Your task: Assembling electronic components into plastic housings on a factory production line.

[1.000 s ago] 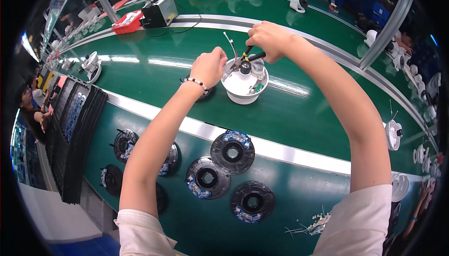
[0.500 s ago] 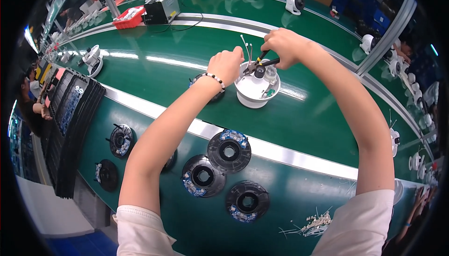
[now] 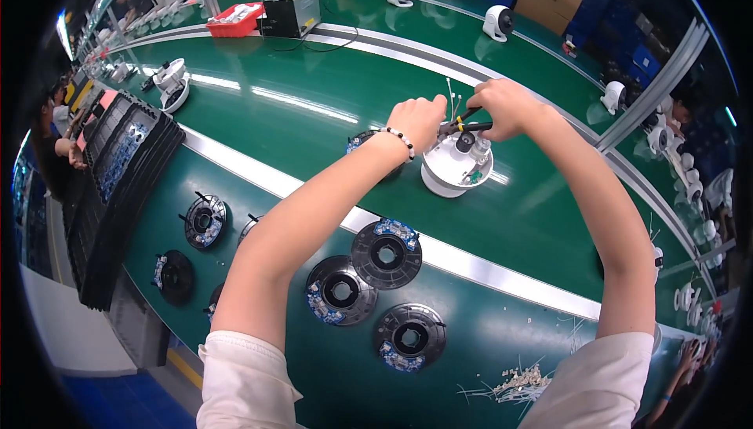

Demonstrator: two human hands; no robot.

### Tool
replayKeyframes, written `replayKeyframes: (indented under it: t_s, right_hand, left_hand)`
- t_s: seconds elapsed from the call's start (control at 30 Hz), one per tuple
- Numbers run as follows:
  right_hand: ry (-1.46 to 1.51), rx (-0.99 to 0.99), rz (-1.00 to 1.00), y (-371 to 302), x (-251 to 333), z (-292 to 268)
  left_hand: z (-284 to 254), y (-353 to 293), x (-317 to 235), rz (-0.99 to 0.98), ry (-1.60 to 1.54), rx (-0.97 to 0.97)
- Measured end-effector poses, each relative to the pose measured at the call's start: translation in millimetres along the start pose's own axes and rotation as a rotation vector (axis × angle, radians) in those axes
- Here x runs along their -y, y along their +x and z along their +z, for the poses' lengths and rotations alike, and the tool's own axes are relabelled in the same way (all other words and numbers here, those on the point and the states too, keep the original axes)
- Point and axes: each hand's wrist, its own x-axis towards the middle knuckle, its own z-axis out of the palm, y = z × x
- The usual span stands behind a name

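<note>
My right hand (image 3: 508, 107) is closed around the handles of a pair of black cutting pliers (image 3: 480, 126) with yellow near the joint. Their jaws lie over the far left part of a white round camera housing (image 3: 444, 181), close to my left fingers. My left hand (image 3: 420, 121) is closed at the housing's left rim; what its fingers grip is hidden. Inside the housing are a black lens (image 3: 465, 142), a clear round part (image 3: 481, 147) and a small green board (image 3: 475, 176). Thin wires (image 3: 450, 93) with white ends stick up between my hands.
Several black discs (image 3: 387, 278) with blue circuit boards lie on the near green bench, one partly behind my left wrist. A heap of beige bits and white strips (image 3: 522, 382) lies near right. Black trays (image 3: 129, 170) stand left; a red bin (image 3: 235, 21) and grey box (image 3: 294, 13) sit at the back.
The view has shifted, so the housing and both hands appear farther right and slightly lower. My right hand still holds the pliers, and their jaws remain near my left fingers.
</note>
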Motion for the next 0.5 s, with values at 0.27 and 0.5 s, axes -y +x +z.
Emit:
replayKeyframes:
  t_s: [0.27,0.5]
  right_hand:
    - [-0.004,-0.269,0.221,-49,-20,-55]
    - [1.658,-0.712,0.102,14,86,-97]
  left_hand:
    - [-45,-27,-35,0.087,-0.083,-0.22]
    - [-100,-109,-19,-0.237,-0.875,-0.325]
